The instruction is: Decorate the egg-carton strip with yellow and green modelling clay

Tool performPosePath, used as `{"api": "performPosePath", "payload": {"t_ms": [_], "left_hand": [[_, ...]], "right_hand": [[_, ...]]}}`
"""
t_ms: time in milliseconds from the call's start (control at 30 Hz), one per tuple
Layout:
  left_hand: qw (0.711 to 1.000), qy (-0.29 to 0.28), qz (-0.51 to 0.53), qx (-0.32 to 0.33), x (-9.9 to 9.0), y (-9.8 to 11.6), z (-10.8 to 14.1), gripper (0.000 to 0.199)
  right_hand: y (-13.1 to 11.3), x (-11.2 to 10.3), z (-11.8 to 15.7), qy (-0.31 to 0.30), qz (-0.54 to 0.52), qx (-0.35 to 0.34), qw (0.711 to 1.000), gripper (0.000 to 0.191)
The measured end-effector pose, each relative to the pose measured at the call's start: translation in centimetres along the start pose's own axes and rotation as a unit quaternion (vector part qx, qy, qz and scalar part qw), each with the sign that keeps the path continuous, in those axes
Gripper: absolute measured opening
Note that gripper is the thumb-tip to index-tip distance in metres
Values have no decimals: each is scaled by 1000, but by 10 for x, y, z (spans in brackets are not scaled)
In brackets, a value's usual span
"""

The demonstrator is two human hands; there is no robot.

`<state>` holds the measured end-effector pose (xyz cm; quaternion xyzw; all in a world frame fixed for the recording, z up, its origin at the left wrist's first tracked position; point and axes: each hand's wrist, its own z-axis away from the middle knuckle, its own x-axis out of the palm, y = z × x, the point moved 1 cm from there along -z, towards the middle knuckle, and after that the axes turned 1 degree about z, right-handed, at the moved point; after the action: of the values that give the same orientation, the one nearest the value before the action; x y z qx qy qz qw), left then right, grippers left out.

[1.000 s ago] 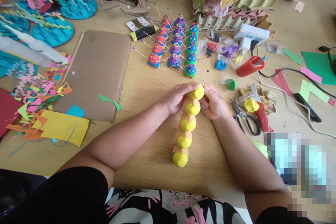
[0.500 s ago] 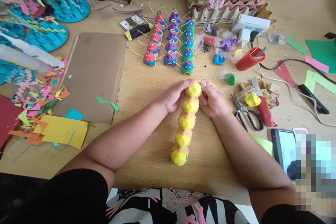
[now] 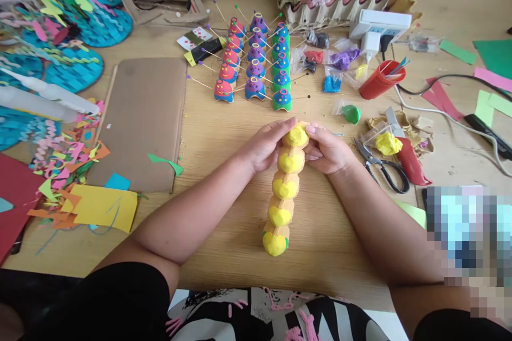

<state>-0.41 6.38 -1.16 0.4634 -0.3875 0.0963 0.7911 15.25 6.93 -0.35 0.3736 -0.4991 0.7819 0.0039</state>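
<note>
An egg-carton strip [image 3: 284, 189] runs lengthwise in front of me, its rounded cups topped with yellow clay and a bit of green at the near end. My left hand [image 3: 267, 145] holds the far cup from the left, thumb against its side. From the right, my right hand [image 3: 328, 149] grips the same cup, thumb by the yellow clay. Some fingers of both hands are hidden behind the strip. Just beyond stand finished rows of decorated cups: a red and blue row [image 3: 226, 73], a purple row [image 3: 255, 69] and a blue and green row [image 3: 282, 79].
Right of my hands lie scissors [image 3: 382, 168], yellow clay [image 3: 388, 144], a green clay bag [image 3: 351, 114] and a red cup [image 3: 382, 80]. A cardboard sheet [image 3: 142, 122] and paper scraps [image 3: 72, 154] lie left. Egg cartons [image 3: 340, 10] are stacked at the back beside a power strip [image 3: 380, 24].
The view has shifted slightly. My right thumb has moved a little on the far cup and those fingers lie differently; both hands stay on the strip.
</note>
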Motion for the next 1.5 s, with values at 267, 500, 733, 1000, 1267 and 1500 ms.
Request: {"api": "performPosePath", "payload": {"t_ms": [267,500,733,1000,1267,1500], "left_hand": [[999,30,-14,10,-1,0,1,31],[997,75,-11,10,-2,0,3,30],[997,73,0,-25,0,1,3,40],[998,63,12,-20,-2,0,2,35],[999,30,-6,13,-2,0,3,47],[996,85,36,2,0,0,0,55]], "right_hand": [[1,3,-1,14,-23,-6,1000,54],[1,6,-2,25,-16,-13,999,53],[4,8,-2,41,-23,-26,999,55],[5,8,-2,28,-37,-37,998,54],[6,10,-2,46,-21,-49,998,58],[3,14,-2,63,-21,-48,997,58]]}}
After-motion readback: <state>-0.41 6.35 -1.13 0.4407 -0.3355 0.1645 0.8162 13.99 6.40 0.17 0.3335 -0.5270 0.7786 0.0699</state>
